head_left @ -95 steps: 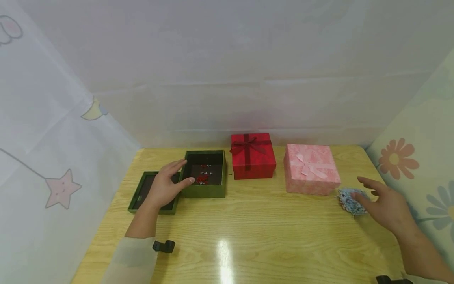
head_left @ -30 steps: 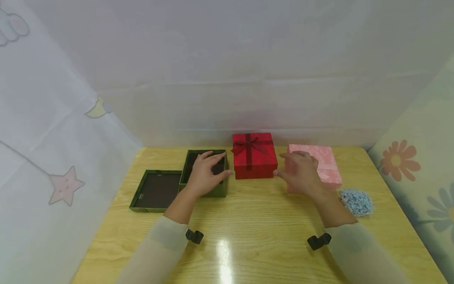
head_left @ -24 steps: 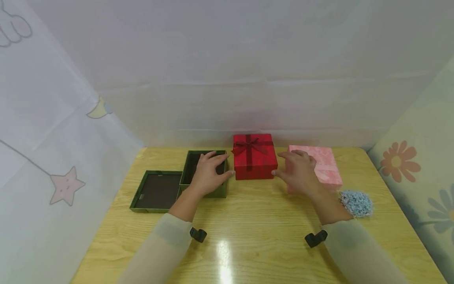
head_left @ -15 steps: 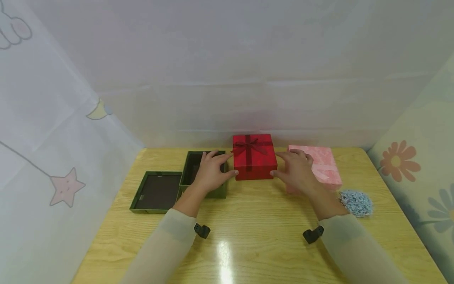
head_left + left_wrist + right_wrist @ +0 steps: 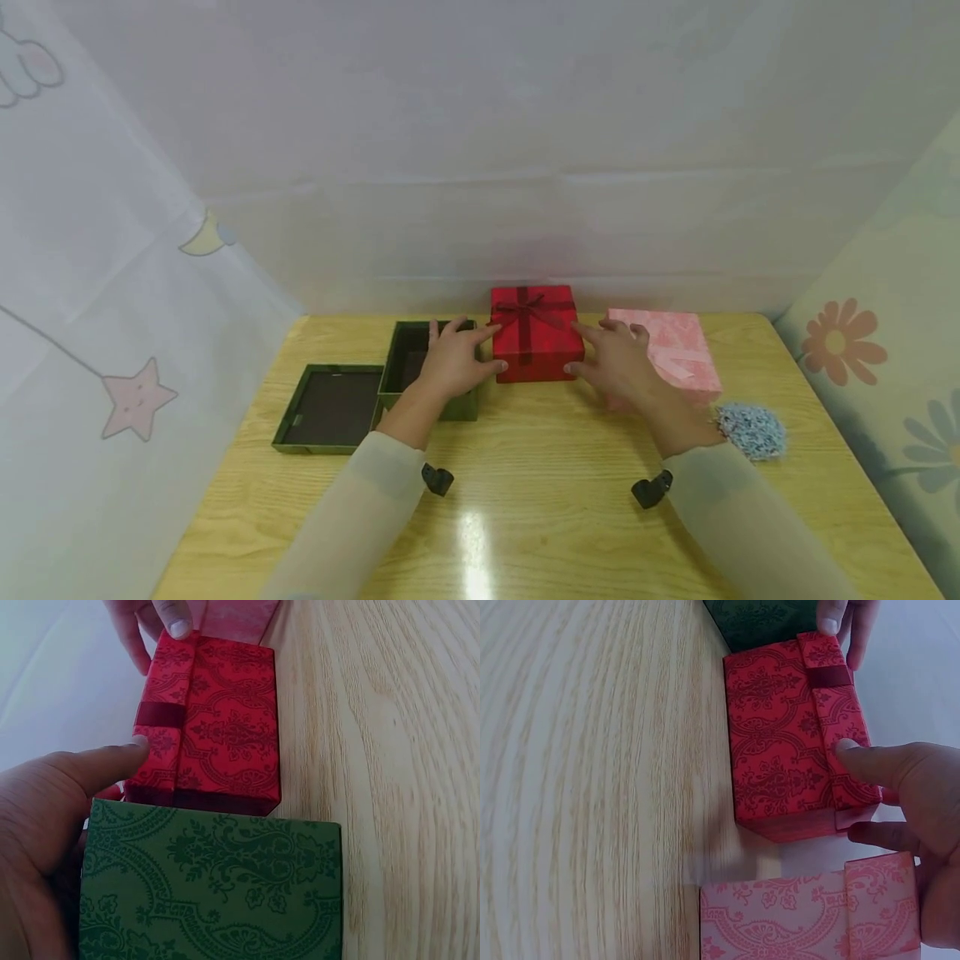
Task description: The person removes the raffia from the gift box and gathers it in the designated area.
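Note:
A red patterned box (image 5: 540, 367) stands at the back middle of the table, its lid (image 5: 545, 340) on and tied with a dark red ribbon and bow. At the lid's left side my left hand (image 5: 452, 362) grips it, thumb on the front and index finger at the side. Opposite, my right hand (image 5: 621, 360) grips the right side the same way. In the left wrist view the left thumb (image 5: 112, 766) lies against the lid's front band (image 5: 159, 745). The right wrist view has the right thumb (image 5: 874, 763) on that band too.
Left of the red box is a green box (image 5: 462, 406) without its lid, partly behind my left hand. Its upturned green lid (image 5: 337, 408) lies further left. A pink box (image 5: 686, 350) and a fuzzy light blue bundle (image 5: 752, 431) are on the right.
Both hands have come in from the sides, the right one from near the blue bundle, and have closed on the red lid's sides. The red box has hardly moved.

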### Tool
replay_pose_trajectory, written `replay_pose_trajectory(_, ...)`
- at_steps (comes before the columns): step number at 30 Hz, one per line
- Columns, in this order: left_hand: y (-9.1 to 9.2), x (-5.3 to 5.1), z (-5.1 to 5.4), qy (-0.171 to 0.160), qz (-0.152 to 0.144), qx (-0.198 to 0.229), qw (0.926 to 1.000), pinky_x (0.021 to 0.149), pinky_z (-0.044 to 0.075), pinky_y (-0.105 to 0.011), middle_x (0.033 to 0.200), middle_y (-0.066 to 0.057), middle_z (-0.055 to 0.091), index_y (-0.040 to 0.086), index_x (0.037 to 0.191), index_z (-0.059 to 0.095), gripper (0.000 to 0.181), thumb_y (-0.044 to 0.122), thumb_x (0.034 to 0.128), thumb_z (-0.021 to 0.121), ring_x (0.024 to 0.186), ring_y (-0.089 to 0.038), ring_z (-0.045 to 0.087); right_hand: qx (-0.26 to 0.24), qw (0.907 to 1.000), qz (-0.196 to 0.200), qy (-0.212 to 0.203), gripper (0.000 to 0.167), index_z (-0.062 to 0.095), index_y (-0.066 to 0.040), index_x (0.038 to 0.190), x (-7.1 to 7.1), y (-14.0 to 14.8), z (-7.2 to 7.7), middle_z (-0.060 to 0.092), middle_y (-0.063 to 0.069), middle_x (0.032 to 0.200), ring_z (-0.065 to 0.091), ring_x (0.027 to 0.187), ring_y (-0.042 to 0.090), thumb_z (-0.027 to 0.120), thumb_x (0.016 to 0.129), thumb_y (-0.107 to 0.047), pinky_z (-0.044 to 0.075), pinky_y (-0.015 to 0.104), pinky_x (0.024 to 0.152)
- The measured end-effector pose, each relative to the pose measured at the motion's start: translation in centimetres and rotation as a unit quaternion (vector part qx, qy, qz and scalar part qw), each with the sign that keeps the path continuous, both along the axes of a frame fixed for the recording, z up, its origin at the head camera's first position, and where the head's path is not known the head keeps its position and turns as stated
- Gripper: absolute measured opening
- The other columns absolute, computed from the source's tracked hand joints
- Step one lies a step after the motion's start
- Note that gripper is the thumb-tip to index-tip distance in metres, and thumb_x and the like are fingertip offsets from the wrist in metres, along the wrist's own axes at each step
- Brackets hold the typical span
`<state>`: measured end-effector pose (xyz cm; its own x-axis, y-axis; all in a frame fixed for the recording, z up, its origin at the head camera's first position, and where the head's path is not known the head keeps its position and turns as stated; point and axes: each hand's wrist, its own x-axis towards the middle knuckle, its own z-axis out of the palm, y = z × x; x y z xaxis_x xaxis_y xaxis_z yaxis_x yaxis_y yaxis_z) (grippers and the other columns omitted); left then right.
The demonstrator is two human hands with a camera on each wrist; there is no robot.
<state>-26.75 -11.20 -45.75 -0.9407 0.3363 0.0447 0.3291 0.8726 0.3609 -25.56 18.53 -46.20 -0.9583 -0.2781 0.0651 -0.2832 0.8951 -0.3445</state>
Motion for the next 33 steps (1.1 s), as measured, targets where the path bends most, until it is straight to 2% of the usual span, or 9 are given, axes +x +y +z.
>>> replay_pose_trajectory(10,0.53,-0.36,-0.47,0.003,0.012,-0.012,0.9998,0.120,-0.015,-0.065,0.119,0.003,0.076,0.039,0.147,0.060,0.056,0.044,0.0941,0.077,0.156,-0.030,0.023,0.025,0.9997,0.004,-0.001,0.069,0.050,-0.016,0.156,0.23,-0.69,0.16,0.074,0.009,0.124,0.041,0.144,0.038,0.075,0.095,-0.037,0.013,0.072,0.114)
replay_pose_trajectory(17,0.63,-0.23,-0.45,0.005,0.006,-0.010,0.9999,0.120,-0.010,-0.068,0.138,0.007,0.067,0.038,0.148,0.059,0.055,0.044,0.0956,0.075,0.157,-0.025,0.021,-0.004,0.9998,0.004,0.017,0.059,0.057,-0.012,0.151,0.17,-0.66,-0.02,0.074,0.012,0.124,0.044,0.144,0.036,0.074,0.095,-0.026,0.017,0.069,0.115)
replay_pose_trajectory(22,0.46,-0.17,-0.28,-0.010,0.004,0.024,0.9996,0.119,-0.016,-0.065,0.141,0.005,0.065,0.034,0.148,0.059,0.055,0.039,0.0962,0.076,0.158,-0.023,0.017,-0.017,0.9997,0.005,0.014,0.059,0.056,-0.011,0.151,0.22,-0.71,0.03,0.072,0.015,0.127,0.045,0.144,0.036,0.073,0.095,-0.024,0.017,0.068,0.115)
replay_pose_trajectory(26,0.30,-0.24,-0.23,-0.007,-0.003,0.035,0.9994,0.120,-0.013,-0.066,0.139,0.005,0.066,0.033,0.149,0.059,0.055,0.039,0.0967,0.075,0.159,-0.022,0.016,-0.020,0.9997,0.002,0.012,0.060,0.055,-0.012,0.152,0.33,-0.70,0.22,0.067,0.017,0.136,0.044,0.145,0.036,0.073,0.096,-0.025,0.017,0.067,0.116)
replay_pose_trajectory(28,0.22,-0.26,-0.17,-0.004,-0.008,0.042,0.9991,0.121,-0.011,-0.067,0.130,0.004,0.072,0.032,0.149,0.059,0.055,0.038,0.0967,0.076,0.159,-0.024,0.017,-0.023,0.9996,0.002,0.013,0.060,0.055,-0.012,0.152,0.35,-0.69,0.34,0.065,0.018,0.138,0.044,0.145,0.036,0.073,0.096,-0.025,0.017,0.067,0.115)
replay_pose_trajectory(30,0.14,-0.29,-0.11,-0.001,-0.012,0.046,0.9989,0.121,-0.009,-0.067,0.113,0.004,0.078,0.032,0.149,0.059,0.056,0.038,0.0966,0.076,0.159,-0.025,0.018,-0.025,0.9996,0.002,0.016,0.061,0.055,-0.011,0.152,0.39,-0.69,0.50,0.065,0.018,0.138,0.045,0.144,0.036,0.073,0.096,-0.025,0.017,0.067,0.115)
replay_pose_trajectory(33,0.06,-0.28,0.03,-0.002,-0.015,0.055,0.9984,0.122,-0.008,-0.065,0.094,0.004,0.080,0.031,0.149,0.059,0.056,0.037,0.0964,0.076,0.159,-0.026,0.018,-0.028,0.9993,0.003,0.024,0.061,0.055,-0.011,0.151,0.45,-0.63,0.71,0.066,0.018,0.138,0.046,0.143,0.036,0.074,0.095,-0.025,0.019,0.067,0.115)
